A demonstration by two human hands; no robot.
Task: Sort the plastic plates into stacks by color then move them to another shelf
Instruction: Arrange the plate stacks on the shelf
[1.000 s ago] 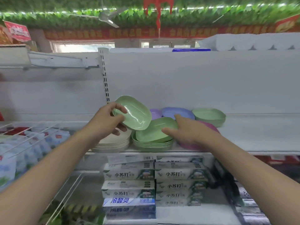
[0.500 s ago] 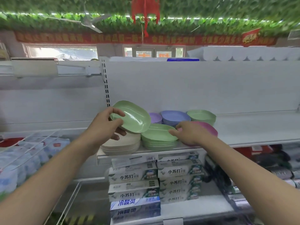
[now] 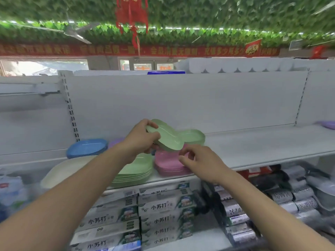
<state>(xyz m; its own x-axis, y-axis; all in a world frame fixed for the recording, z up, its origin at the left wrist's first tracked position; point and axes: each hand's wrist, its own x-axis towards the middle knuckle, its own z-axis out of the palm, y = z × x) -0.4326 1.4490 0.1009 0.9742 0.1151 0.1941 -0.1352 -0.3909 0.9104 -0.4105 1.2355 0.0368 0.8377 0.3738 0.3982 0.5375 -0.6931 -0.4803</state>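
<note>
The left hand (image 3: 140, 140) grasps 1 pale green plate (image 3: 165, 137) by its near rim, thumb on top and fingers beneath, holding it tilted in the air above the shelf (image 3: 262, 144). The plate is smooth plastic, oblong with rounded corners and a shallow dished centre. The right hand (image 3: 196, 159) holds nothing; its fingers are loosely curled, hovering just over the pink stack (image 3: 167, 164) and just beside the lower edge of the held plate.

On the white shelf I count 5 groups of plates: the pink stack under the hands, a green stack (image 3: 137, 172) just left of it showing about 6 rims, 1 cream plate or stack (image 3: 61, 171) at the far left, partly hidden by the forearm, a blue stack (image 3: 87, 148) behind that, and a green bowl-like pile (image 3: 194, 137) behind the held plate. A purple piece (image 3: 116, 142) peeks out beside the blue stack; its count cannot be told. Another purple item (image 3: 328, 125) lies far right.

Below, boxed toothpaste (image 3: 159, 209) lies stacked in 2 columns.
</note>
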